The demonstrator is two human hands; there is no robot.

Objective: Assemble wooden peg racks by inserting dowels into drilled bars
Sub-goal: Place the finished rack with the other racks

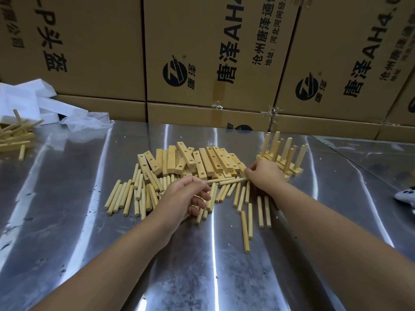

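While left hand (pixel 183 196) pinched one end of a dowel (pixel 224 181) above the loose dowels (pixel 125 196) toward the table's (pixel 89 232) far edge, right hand (pixel 266 173) gripped the other end with curled fingers.

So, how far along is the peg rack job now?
Done: a small group of finished pale wooden racks, pegs upright, stands at right on the steel table. In hand: the left hand pinches a thin round wooden dowel; the right hand curls at the pile's edge, its hold unclear. Left: many drilled flat wooden bars and loose dowels lie unassembled.
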